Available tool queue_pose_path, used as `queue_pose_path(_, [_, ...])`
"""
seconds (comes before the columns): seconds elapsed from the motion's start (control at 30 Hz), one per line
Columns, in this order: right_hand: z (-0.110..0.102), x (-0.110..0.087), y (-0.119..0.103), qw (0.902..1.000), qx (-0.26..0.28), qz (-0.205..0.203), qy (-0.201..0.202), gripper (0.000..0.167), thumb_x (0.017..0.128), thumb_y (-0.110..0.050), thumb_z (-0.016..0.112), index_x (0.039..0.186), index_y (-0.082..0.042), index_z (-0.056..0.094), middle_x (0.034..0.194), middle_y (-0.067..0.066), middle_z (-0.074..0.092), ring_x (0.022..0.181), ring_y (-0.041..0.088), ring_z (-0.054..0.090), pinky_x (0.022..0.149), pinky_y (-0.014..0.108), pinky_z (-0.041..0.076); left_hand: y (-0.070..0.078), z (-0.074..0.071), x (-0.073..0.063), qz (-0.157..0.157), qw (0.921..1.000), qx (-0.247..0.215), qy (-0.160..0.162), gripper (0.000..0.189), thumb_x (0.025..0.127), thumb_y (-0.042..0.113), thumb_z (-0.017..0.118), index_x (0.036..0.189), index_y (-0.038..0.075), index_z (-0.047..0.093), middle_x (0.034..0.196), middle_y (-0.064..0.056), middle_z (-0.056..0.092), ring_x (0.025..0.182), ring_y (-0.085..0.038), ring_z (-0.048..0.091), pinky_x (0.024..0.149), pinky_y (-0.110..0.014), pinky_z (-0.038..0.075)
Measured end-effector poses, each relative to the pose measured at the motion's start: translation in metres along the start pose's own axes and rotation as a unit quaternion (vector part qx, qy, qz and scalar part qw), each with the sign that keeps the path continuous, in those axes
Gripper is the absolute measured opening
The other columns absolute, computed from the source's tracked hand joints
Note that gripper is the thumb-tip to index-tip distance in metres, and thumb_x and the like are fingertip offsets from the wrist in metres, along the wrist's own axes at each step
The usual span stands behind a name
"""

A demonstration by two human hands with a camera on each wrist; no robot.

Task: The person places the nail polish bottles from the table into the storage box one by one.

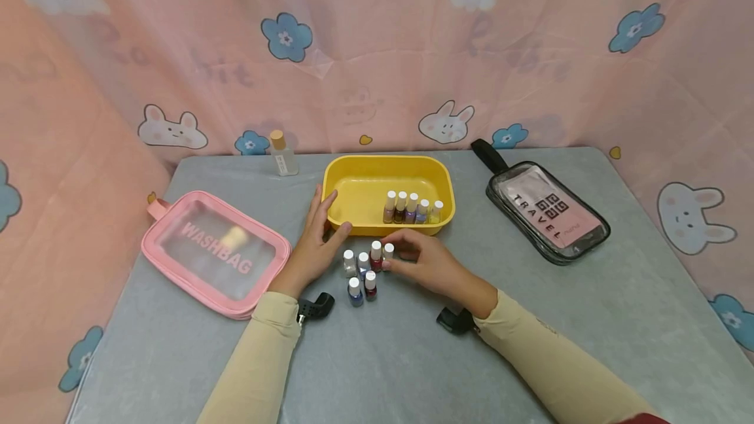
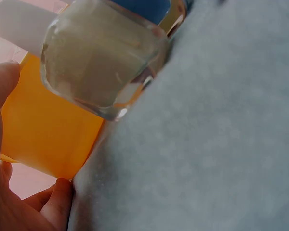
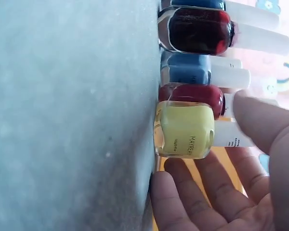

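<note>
At the front left corner of the yellow tray (image 1: 389, 229), my left hand (image 1: 309, 247) rests with fingers spread and thumb extended. My right hand (image 1: 432, 264) is beside a pale yellow nail polish bottle (image 3: 187, 130), thumb near its white cap and fingers loosely bent behind it; firm contact cannot be made out. That bottle stands upright on the table in a cluster with a dark red bottle (image 1: 376, 260), a blue bottle (image 1: 355, 296) and several others. The left wrist view shows a greyish clear bottle (image 2: 98, 57) close up. Several more polish bottles (image 1: 410, 212) stand inside the tray.
A pink wash bag (image 1: 215, 254) lies on the left of the grey table (image 1: 377, 371). On the right is a black-edged clear travel pouch (image 1: 548, 211). A glass bottle with a gold cap (image 1: 285, 157) stands at the back left. A patterned pink cloth hangs behind.
</note>
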State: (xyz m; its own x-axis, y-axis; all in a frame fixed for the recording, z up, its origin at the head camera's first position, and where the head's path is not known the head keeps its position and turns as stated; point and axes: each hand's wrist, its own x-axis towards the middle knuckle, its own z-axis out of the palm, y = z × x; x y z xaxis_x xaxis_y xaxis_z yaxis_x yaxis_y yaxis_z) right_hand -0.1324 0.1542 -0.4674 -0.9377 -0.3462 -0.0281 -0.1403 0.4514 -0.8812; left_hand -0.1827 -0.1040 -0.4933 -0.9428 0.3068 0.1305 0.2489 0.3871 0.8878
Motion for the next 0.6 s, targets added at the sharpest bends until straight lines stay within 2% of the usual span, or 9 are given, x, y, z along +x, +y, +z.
queue_pose_path(0.27, [0.0027, 0.0022, 0.0058, 0.9997, 0.012, -0.013, 0.016, 0.019, 0.097, -0.010, 0.079, 0.115, -0.008, 0.073, 0.117, 0.004, 0.073, 0.110, 0.021, 0.070, 0.095, 0.037, 0.059, 0.0002, -0.0005, -0.0002, -0.002, 1.0000, -0.005, 0.000, 0.073, 0.109, 0.036, 0.060, 0.170, 0.017, 0.025, 0.178, -0.007, -0.008, 0.162, -0.026, -0.001, 0.128, -0.051, 0.016])
queue_pose_path(0.6, [0.0031, 0.0016, 0.0058, 0.9996, 0.002, 0.006, 0.029, 0.016, 0.095, -0.009, 0.081, 0.111, -0.009, 0.075, 0.114, 0.002, 0.074, 0.107, 0.020, 0.071, 0.094, 0.037, 0.059, -0.0001, -0.0002, -0.0003, -0.003, 1.0000, -0.003, -0.004, 0.073, 0.109, 0.037, 0.059, 0.170, 0.018, 0.024, 0.178, -0.005, -0.009, 0.162, -0.027, -0.001, 0.128, -0.052, 0.015])
